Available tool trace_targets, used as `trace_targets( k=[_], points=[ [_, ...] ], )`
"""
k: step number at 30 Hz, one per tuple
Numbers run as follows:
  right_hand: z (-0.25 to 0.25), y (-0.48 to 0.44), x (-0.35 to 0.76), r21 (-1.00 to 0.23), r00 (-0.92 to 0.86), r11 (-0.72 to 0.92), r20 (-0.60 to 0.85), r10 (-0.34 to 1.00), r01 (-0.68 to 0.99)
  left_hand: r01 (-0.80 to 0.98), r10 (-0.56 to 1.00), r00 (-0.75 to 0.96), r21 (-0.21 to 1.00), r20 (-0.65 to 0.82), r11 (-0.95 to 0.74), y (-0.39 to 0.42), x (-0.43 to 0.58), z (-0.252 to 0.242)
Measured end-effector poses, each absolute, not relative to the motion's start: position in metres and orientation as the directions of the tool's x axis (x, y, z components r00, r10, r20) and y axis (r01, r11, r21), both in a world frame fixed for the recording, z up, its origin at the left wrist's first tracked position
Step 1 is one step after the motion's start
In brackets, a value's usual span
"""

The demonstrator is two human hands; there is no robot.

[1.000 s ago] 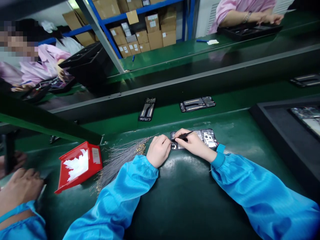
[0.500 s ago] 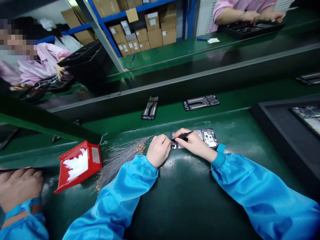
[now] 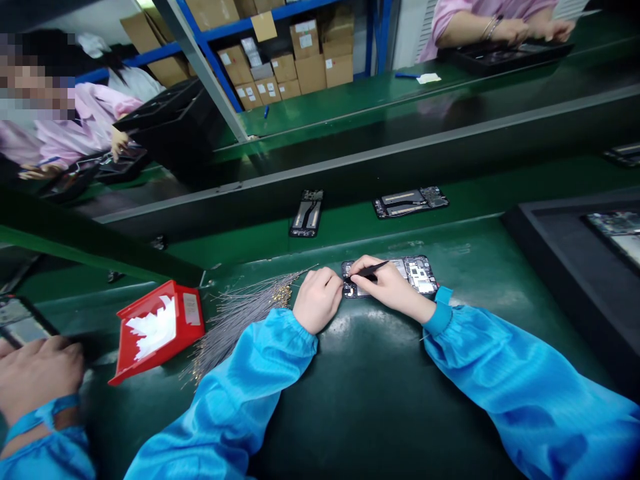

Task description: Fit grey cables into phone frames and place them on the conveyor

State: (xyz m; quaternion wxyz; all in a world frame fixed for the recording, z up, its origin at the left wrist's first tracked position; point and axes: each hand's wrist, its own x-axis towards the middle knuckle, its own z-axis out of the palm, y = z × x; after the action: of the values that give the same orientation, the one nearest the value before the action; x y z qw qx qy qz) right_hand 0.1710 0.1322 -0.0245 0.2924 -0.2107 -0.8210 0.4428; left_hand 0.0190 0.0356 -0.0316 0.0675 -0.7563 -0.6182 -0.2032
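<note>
An opened phone (image 3: 421, 275) lies flat on the green bench, its inner boards facing up. My right hand (image 3: 387, 287) is closed on black tweezers (image 3: 373, 269) and rests over the phone's left part, covering some of it. At the phone's left end is my left hand (image 3: 317, 301), its fingers curled and pressed together at the edge; what they pinch is hidden. Beside my left hand spreads a bundle of thin grey cables (image 3: 245, 317) with small gold-coloured ends.
A red bin (image 3: 196, 328) of white strips stands left of the cables. A co-worker's hand (image 3: 43, 373) is at the far left by another phone. Two opened phones (image 3: 307, 213) (image 3: 411, 202) lie on the strip behind. A black tray (image 3: 550, 267) stands at right.
The opened phones on the strip behind have shifted slightly right. At far left, a phone now shows above the co-worker's hand. My hands have hardly moved.
</note>
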Motion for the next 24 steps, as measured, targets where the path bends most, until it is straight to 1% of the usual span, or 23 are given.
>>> trace_targets(
  k=[9,11,16,19,22,24],
  points=[
    [-0.027,0.133,0.171,-0.831,-0.750,0.549,0.310,0.584,0.084,0.964,0.909,0.161,0.137,0.384,-0.228,0.035,0.019,-0.033],
    [-0.026,0.131,0.173,-0.804,-0.765,0.590,0.333,0.551,0.076,0.964,0.911,0.162,0.136,0.380,-0.228,0.035,0.019,-0.034],
    [-0.024,0.127,0.175,-0.688,-0.819,0.725,0.398,0.414,0.032,0.963,0.917,0.159,0.149,0.366,-0.226,0.035,0.019,-0.034],
    [-0.024,0.125,0.174,-0.644,-0.833,0.764,0.400,0.381,0.040,0.961,0.920,0.156,0.160,0.359,-0.225,0.036,0.019,-0.032],
    [-0.025,0.123,0.174,-0.662,-0.826,0.749,0.405,0.392,0.030,0.964,0.921,0.140,0.160,0.365,-0.210,0.035,0.017,-0.029],
    [-0.025,0.123,0.177,-0.689,-0.797,0.724,0.433,0.422,0.009,0.975,0.927,0.111,0.141,0.358,-0.171,0.034,0.014,-0.025]
  ],
)
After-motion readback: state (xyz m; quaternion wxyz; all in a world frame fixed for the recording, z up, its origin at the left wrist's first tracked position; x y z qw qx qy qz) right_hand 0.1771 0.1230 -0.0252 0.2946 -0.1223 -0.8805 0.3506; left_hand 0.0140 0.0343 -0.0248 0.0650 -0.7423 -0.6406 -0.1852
